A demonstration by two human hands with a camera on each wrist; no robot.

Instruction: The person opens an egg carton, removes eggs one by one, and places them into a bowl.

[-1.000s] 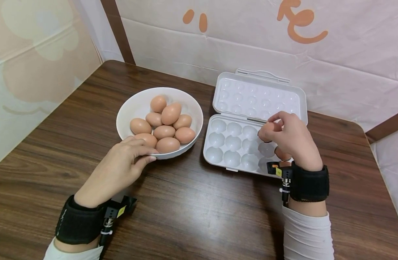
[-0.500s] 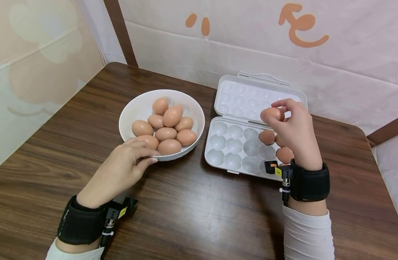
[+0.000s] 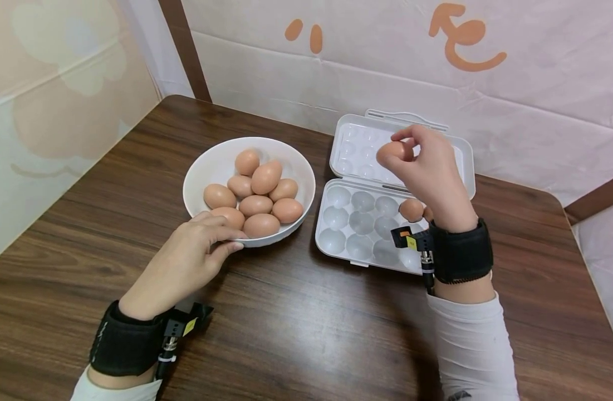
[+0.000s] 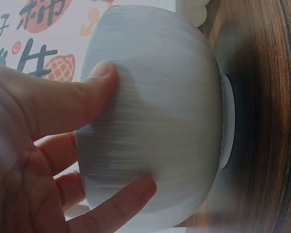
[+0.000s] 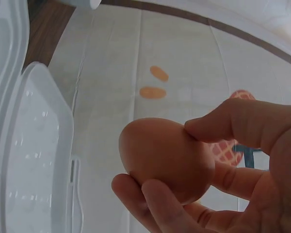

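My right hand [image 3: 428,167] pinches a brown egg [image 3: 392,151] [image 5: 165,162] between thumb and fingers, raised above the open lid of a white plastic egg carton [image 3: 336,225]. A second egg [image 3: 411,210] sits in a carton cup on the right side, and another peeks out behind my wrist. My left hand [image 3: 186,259] rests against the near wall of a white bowl [image 3: 206,161] [image 4: 155,121] with thumb and fingers [image 4: 94,94] spread on it. The bowl holds several brown eggs [image 3: 258,197].
The bowl and carton stand on a dark wooden table [image 3: 296,334] with a rounded far right corner. A pale printed backdrop [image 3: 511,83] closes off the back and left sides. Most carton cups [image 3: 358,223] are bare.
My right hand lifted an egg up from the carton's right cups and carried it left and away, over the lid. The left hand stayed on the bowl.
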